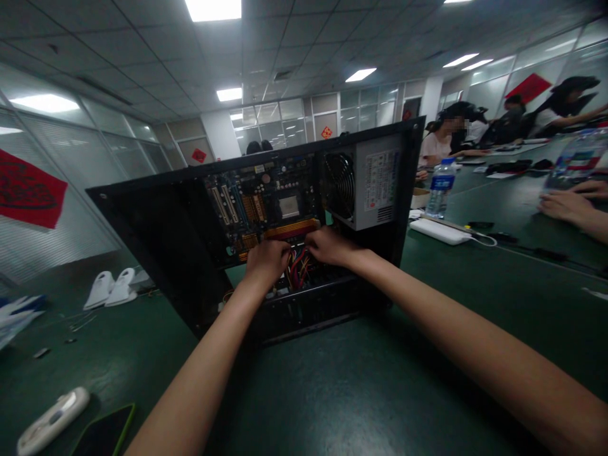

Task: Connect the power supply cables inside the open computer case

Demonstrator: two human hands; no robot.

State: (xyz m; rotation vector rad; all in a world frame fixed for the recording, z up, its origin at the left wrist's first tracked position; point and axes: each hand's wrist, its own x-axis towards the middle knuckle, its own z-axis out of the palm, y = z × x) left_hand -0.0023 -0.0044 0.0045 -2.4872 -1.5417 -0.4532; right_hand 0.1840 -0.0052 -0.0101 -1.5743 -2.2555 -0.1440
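A black computer case [156, 234] stands open in front of me, its inside facing my side. Within it I see a motherboard [270, 190] with a bare processor socket area, and a grey power supply [377, 183] with a fan at upper right. A bundle of coloured cables [298, 269] hangs below the memory slots [294, 228]. My left hand [266, 261] is closed at the left side of this bundle, fingers curled. From the right, my right hand [330, 246] pinches at the top of the same cables. The fingertips and any connector between them are partly hidden.
On the green table [332, 392] lie a phone [104, 434], a pale oval device [54, 418] and white pieces [111, 288] at left. A water bottle [441, 190] and a white power bank [439, 231] stand right of the case. Other people sit farther right.
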